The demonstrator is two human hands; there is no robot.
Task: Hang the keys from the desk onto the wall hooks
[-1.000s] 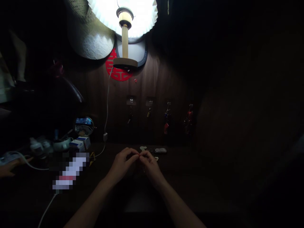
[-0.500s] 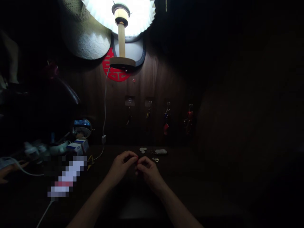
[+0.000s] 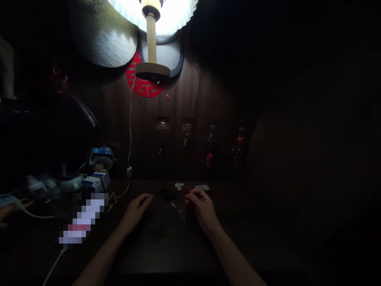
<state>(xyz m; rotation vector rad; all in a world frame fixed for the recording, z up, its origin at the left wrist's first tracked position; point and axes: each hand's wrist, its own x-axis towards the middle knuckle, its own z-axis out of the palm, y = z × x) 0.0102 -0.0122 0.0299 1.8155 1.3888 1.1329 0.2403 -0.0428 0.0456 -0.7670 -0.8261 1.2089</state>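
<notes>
My right hand [image 3: 203, 208] is pinching a small red keychain piece [image 3: 187, 190], and a thin metal ring or chain [image 3: 179, 210] runs down from near it. Just left of those, a black key fob [image 3: 166, 194] lies on the dark table [image 3: 157, 246], seemingly joined to the chain, though the dim light hides the link. My left hand [image 3: 137, 210] rests apart from them with loosely curved fingers, holding nothing. Behind the right hand lie pale round discs [image 3: 179, 186] and a silver oval fob [image 3: 202, 187].
Several key bunches hang from hooks [image 3: 187, 137] on the wood-panelled wall above a white lamp [image 3: 151, 24]. To the left stand small boxes [image 3: 95, 182], a pixelated long object [image 3: 81, 218], a white cable [image 3: 129, 135], and a round mirror [image 3: 102, 158]. A hand-like shape [image 3: 12, 208] shows at the far left.
My hands were together over a small red item and have now parted, left hand leftward, right hand rightward. The black fob and metal chain now show between them.
</notes>
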